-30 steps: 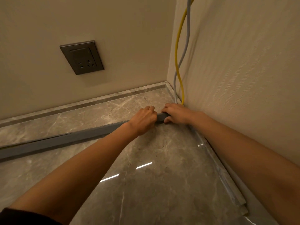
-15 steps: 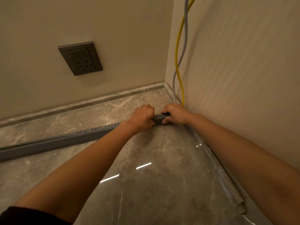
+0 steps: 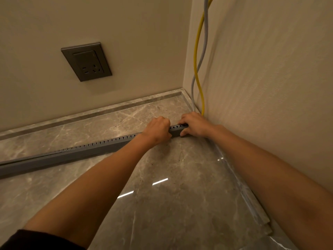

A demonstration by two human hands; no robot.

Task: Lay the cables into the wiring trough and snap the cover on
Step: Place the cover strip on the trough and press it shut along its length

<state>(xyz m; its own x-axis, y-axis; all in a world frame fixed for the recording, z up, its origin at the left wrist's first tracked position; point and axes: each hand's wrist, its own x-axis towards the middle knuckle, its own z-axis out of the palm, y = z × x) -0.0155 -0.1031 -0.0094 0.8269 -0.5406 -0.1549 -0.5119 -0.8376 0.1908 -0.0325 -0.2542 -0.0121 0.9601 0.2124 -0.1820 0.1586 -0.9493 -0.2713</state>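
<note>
The grey wiring trough (image 3: 93, 150) lies flat on the marble floor (image 3: 180, 204), running from nine o'clock toward the corner at one o'clock, its slotted top edge showing. My left hand (image 3: 158, 129) is curled closed over it near the corner end, and my right hand (image 3: 195, 124) pinches that end between thumb and fingers. Just beyond my right hand, at twelve o'clock, the yellow cable (image 3: 196, 56) and grey cable (image 3: 204, 42) drop down the wall corner; the socket (image 3: 86, 61) sits at ten o'clock.
</note>
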